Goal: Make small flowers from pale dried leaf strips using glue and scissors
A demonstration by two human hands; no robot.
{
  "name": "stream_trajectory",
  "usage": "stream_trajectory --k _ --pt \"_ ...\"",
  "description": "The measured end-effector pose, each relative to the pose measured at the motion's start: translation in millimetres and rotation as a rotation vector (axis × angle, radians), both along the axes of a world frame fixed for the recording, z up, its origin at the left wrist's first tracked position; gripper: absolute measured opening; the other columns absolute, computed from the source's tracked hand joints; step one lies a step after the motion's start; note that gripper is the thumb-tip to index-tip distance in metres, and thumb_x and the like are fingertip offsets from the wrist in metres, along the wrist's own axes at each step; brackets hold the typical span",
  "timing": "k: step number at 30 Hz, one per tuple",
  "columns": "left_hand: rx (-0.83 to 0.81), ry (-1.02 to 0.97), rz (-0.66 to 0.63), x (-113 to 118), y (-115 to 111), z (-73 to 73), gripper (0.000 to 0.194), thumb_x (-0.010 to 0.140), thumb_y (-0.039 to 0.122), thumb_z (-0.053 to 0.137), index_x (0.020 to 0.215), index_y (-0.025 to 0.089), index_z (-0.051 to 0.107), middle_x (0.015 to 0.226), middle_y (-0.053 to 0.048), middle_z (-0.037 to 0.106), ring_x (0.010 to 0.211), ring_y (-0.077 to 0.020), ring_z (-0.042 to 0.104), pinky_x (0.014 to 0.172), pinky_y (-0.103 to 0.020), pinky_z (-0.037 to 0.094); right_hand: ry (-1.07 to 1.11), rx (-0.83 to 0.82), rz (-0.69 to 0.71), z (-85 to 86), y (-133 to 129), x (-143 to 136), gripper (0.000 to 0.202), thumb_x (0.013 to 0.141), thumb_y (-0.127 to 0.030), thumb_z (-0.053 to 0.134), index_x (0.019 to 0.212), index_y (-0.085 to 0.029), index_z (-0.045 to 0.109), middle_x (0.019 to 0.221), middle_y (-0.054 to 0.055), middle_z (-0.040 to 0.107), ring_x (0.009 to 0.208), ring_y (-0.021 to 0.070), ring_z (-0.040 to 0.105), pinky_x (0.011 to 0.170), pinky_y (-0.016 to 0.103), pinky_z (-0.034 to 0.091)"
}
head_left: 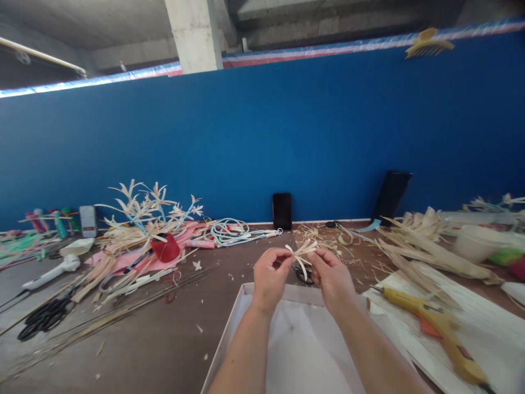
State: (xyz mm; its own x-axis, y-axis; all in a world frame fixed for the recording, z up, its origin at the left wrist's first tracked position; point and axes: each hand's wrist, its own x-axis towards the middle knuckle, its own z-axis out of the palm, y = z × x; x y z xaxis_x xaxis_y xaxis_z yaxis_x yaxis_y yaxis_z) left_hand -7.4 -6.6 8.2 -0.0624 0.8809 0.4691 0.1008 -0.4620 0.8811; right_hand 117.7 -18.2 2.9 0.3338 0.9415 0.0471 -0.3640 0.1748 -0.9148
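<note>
A small flower-like piece of pale husk strips [302, 251] is held up between my hands, its narrow strips fanning out and one hanging down. My left hand [269, 278] pinches the strips on the left side with thumb and forefinger. On the other side, the fingers of my right hand [334, 279] are closed on the piece. Below my forearms lies a shallow white box [301, 350], and a dark looped object, partly hidden, shows behind the hands. Husk scraps [314, 234] are scattered just beyond.
Left stand husk flowers [153, 205] in a red pot [165, 248], near black scissors [45, 317], a white glue gun [55, 271] and a cord coil [229, 231]. A yellow glue gun [438, 323] lies on papers at right, below husks [443, 251]. A phone [282, 211] leans against the blue partition [246, 137].
</note>
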Motion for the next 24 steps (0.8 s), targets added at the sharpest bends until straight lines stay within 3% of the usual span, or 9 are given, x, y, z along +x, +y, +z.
stream_trajectory --k 12,24 --pt "-0.119 -0.176 -0.101 0.6 4.4 -3.0 0.017 0.067 0.027 0.066 0.078 0.014 0.064 0.072 -0.002 0.063 0.065 -0.0106 0.055 0.062 -0.021 0.043 -0.044 0.041 0.028 3.4 -3.6 -2.5 0.024 0.067 -0.036 0.070 0.078 -0.017 0.058 0.044 -0.007 0.043 0.040 0.0048 0.034 0.037 0.016 0.023" --pt "-0.153 -0.239 -0.143 -0.6 6.3 -5.7 0.022 0.066 0.030 0.068 0.078 0.013 0.062 0.068 -0.001 0.061 0.060 -0.0093 0.053 0.058 -0.020 0.043 0.010 0.088 0.168 9.8 -9.0 -6.7 0.025 0.064 -0.031 0.072 0.071 -0.018 0.052 0.051 -0.005 0.051 0.043 0.0062 0.042 0.043 0.018 0.032"
